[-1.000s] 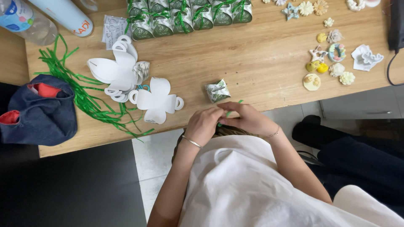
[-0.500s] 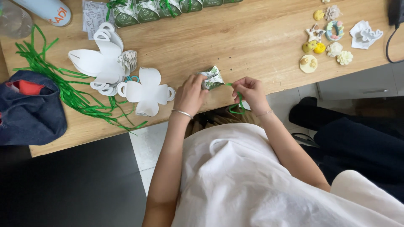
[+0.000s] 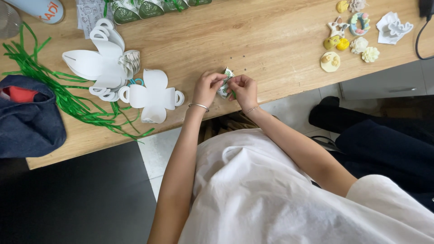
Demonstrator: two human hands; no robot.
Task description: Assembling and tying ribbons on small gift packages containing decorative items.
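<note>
My left hand (image 3: 209, 88) and my right hand (image 3: 244, 89) meet over a small white-and-green paper box (image 3: 225, 86) on the wooden table (image 3: 271, 40) near its front edge. Both hands pinch the box from either side, and a strand of green ribbon shows between my right fingers. A flat white cut-out box blank (image 3: 152, 94) lies to the left of my left hand. A stack of similar white blanks (image 3: 100, 63) lies further left.
Loose green ribbon strands (image 3: 58, 92) spread across the table's left part. A dark blue cloth bag (image 3: 27, 122) sits at the left edge. Several finished green-and-white boxes (image 3: 149, 7) line the back. Small clay ornaments (image 3: 346, 38) lie at the right.
The small box and both hands have come together at the table's front edge; earlier my hands were below the edge, then lifted the box with ribbon.
</note>
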